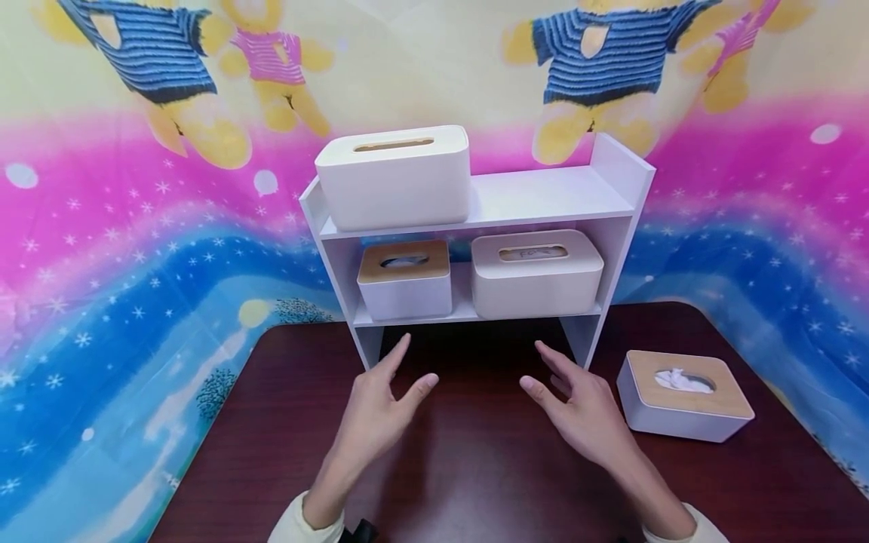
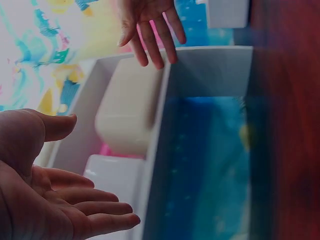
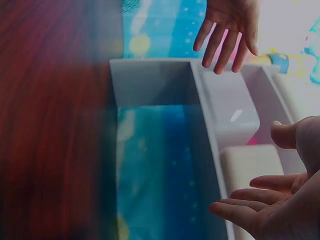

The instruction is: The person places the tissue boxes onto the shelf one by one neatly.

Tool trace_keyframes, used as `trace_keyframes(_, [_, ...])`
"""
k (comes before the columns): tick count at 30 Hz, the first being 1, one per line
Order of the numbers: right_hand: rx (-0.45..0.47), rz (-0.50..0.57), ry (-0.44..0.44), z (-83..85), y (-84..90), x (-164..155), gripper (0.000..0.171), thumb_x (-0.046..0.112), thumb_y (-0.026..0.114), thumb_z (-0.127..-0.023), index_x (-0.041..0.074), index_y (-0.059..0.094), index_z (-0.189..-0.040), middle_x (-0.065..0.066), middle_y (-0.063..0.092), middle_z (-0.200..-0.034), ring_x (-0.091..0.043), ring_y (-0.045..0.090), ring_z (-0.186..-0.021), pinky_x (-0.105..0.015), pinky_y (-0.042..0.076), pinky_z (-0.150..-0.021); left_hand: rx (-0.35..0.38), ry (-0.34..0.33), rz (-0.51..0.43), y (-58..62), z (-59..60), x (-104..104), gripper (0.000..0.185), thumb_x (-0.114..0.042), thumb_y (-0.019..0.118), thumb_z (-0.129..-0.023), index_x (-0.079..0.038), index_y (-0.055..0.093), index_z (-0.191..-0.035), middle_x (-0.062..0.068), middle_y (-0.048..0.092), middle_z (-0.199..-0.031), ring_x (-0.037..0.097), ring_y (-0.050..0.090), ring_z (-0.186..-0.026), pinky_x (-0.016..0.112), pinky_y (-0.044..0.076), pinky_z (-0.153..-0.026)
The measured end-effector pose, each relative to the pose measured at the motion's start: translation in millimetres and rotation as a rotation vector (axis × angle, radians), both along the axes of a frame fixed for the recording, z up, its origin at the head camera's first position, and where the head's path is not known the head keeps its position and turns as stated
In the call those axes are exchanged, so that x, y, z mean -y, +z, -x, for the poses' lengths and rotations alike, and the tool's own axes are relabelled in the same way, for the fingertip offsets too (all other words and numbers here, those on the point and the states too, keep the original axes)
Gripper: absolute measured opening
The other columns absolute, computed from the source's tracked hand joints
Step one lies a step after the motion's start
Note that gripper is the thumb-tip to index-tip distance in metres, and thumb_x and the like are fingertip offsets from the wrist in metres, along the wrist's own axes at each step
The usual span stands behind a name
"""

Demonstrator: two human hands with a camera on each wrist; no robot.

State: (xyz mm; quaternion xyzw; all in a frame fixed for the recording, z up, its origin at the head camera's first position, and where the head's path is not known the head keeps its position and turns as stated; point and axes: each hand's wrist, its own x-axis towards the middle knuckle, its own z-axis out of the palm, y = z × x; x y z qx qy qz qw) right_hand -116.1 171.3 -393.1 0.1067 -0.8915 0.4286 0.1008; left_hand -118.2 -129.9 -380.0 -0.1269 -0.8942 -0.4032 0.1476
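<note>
The left hand [image 1: 376, 415] is spread, fingers straight, thumb well apart, with nothing in its grasp; the right hand [image 1: 587, 415] faces it the same way, also holding nothing. The wrist views show both palms, which the head view hides. Below them is the table [image 1: 475, 483], dark red and glossy. Just right of the right hand sits a tissue box [image 1: 686, 407], white-sided, with a wood-look lid and crumpled tissue [image 1: 679, 379] in its oval hole. Ahead of both hands stands a white shelf [image 1: 557, 192]. On its middle board are a small wood-lidded box [image 1: 407, 298], beyond the left hand, and a rounded cream box [image 1: 536, 290], beyond the right. Higher, beyond the left hand, a large slotted box [image 1: 394, 185] rests on the top board. Farthest is the printed backdrop [image 1: 136, 339]; the wrist views catch its blue through the shelf's bottom gap, dark in the head view.
</note>
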Motion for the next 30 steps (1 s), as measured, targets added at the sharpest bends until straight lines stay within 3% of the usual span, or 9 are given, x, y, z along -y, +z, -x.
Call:
trace_keyframes(7, [0.062,-0.053,-0.046,0.7,-13.8,-28,0.07,0.046,0.065,-0.108,0.012,0.044,-0.165,-0.026,0.051,-0.161,-0.044,0.064,-0.134,-0.058,0.057,-0.105,0.043,-0.066,-0.001,-17.4,8.1,-23,0.075,-0.039,0.076,-0.101,-0.004,0.048,-0.161,0.013,0.053,-0.163,0.03,0.055,-0.149,0.052,0.049,-0.12])
trace_keyframes(12, [0.102,-0.118,-0.097,1.1,-16.2,-50,0.075,0.052,0.061,-0.108,0.009,0.041,-0.166,-0.032,0.05,-0.159,-0.052,0.056,-0.141,-0.071,0.049,-0.109,0.071,-0.124,-0.011,-23.8,13.1,-43,0.075,-0.041,0.075,-0.102,-0.005,0.047,-0.162,0.014,0.052,-0.164,0.028,0.053,-0.151,0.05,0.047,-0.122])
trace_keyframes(17, [0.131,-0.165,-0.145,-1.2,-18.9,-72,0.079,0.055,0.06,-0.107,0.01,0.037,-0.168,-0.037,0.043,-0.161,-0.055,0.058,-0.136,-0.068,0.05,-0.108,0.115,-0.176,-0.018,-28.3,17.0,-66,0.076,-0.045,0.072,-0.103,-0.007,0.045,-0.163,0.013,0.049,-0.166,0.026,0.05,-0.153,0.049,0.045,-0.124])
trace_keyframes(20, [0.114,-0.19,-0.18,-4.4,-21.1,-87,0.078,0.054,0.061,-0.107,0.01,0.038,-0.168,-0.039,0.043,-0.16,-0.054,0.062,-0.13,-0.065,0.052,-0.103,0.135,-0.196,-0.009,-29.1,17.4,-80,0.076,-0.045,0.071,-0.103,-0.007,0.044,-0.164,0.012,0.049,-0.167,0.025,0.05,-0.153,0.048,0.045,-0.124])
trace_keyframes(23, [0.075,-0.212,-0.213,-8.6,-22.7,-100,0.076,0.05,0.063,-0.107,0.009,0.039,-0.167,-0.04,0.049,-0.154,-0.056,0.063,-0.127,-0.072,0.052,-0.099,0.15,-0.212,-0.001,-28.5,16.3,-91,0.076,-0.045,0.071,-0.104,-0.008,0.044,-0.164,0.011,0.048,-0.167,0.024,0.05,-0.153,0.047,0.045,-0.124])
trace_keyframes(26, [0.051,-0.231,-0.245,-12.5,-23.9,-114,0.075,0.047,0.064,-0.107,0.01,0.038,-0.167,-0.041,0.057,-0.146,-0.061,0.062,-0.124,-0.075,0.052,-0.088,0.156,-0.224,-0.009,-28.4,15.1,-102,0.076,-0.045,0.071,-0.104,-0.008,0.044,-0.164,0.011,0.048,-0.167,0.023,0.05,-0.153,0.046,0.045,-0.124])
trace_keyframes(30, [0.045,-0.263,-0.304,-16.0,-25.3,-135,0.077,0.047,0.064,-0.107,0.009,0.035,-0.168,-0.043,0.059,-0.139,-0.067,0.056,-0.122,-0.073,0.048,-0.082,0.148,-0.243,-0.009,-29.2,14.7,-117,0.077,-0.048,0.07,-0.104,-0.008,0.044,-0.164,0.01,0.049,-0.167,0.022,0.05,-0.153,0.042,0.045,-0.124])
